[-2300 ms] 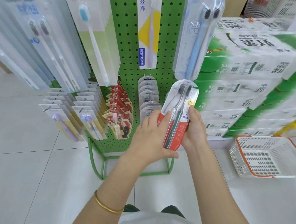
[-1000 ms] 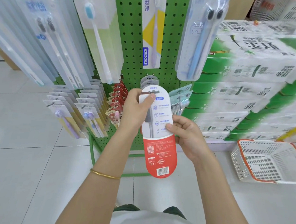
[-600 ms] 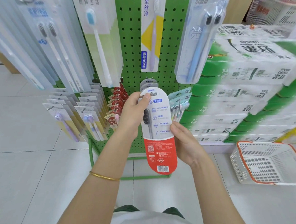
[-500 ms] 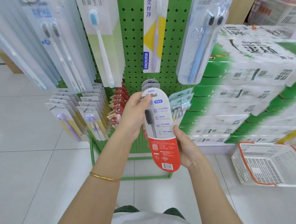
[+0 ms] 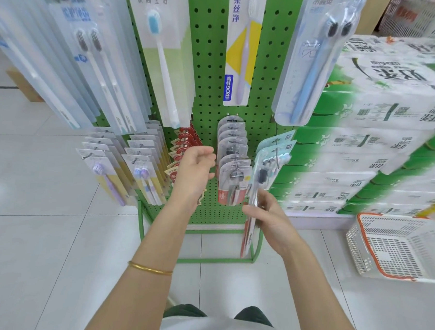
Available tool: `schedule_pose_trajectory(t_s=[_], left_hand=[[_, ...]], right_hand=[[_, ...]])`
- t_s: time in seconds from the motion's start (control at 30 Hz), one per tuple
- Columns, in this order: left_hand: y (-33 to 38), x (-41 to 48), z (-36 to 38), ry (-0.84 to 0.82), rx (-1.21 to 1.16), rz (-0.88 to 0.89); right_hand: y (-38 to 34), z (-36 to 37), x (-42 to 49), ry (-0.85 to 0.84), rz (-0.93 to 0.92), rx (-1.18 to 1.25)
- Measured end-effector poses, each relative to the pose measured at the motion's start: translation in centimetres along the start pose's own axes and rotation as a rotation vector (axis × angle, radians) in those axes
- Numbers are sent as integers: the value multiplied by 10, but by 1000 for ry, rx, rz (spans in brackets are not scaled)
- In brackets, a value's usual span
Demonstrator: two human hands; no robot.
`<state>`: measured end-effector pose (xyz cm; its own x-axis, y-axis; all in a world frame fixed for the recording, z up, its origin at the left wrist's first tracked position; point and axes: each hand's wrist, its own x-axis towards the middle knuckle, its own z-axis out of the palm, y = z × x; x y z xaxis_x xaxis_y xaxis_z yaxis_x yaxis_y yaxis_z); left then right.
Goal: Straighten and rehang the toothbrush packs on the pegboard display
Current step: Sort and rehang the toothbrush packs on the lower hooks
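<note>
Below the pegboard (image 5: 211,63) centre, one toothbrush pack (image 5: 247,239) is being gripped edge-on by the fingers of the right hand (image 5: 266,218), just right of the hung row (image 5: 232,165), likely for threading onto a peg. The left hand (image 5: 194,171) is being held loosely curled and empty beside that row.

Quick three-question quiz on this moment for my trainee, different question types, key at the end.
1. True or false: the left hand grips a toothbrush pack.
2. Which hand holds the red-bottomed pack that is off its peg? A. left B. right C. both
3. Fill in: the white basket with the orange rim stands on the ____.

Key:
1. False. It holds nothing, fingers loosely curled, beside the hung packs.
2. B. The right hand pinches it, edge-on to the camera.
3. Floor.
</note>
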<state>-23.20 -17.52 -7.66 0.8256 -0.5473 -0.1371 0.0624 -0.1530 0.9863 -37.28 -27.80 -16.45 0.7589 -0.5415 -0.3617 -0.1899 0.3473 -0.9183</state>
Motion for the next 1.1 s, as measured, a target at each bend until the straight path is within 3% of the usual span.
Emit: schedule_pose_trajectory(t_s=[0.13, 0.47, 0.83, 1.1], left_hand=[[-4, 3, 1, -16, 32, -13], [-4, 18, -5, -85, 119, -10], [1, 36, -10, -131, 135, -10], [1, 43, -5, -146, 169, -15]], right_hand=[[18, 14, 11, 303, -22, -246], [44, 48, 51, 622, -98, -553], [50, 60, 75, 803, -181, -608], [50, 66, 82, 807, -145, -611]])
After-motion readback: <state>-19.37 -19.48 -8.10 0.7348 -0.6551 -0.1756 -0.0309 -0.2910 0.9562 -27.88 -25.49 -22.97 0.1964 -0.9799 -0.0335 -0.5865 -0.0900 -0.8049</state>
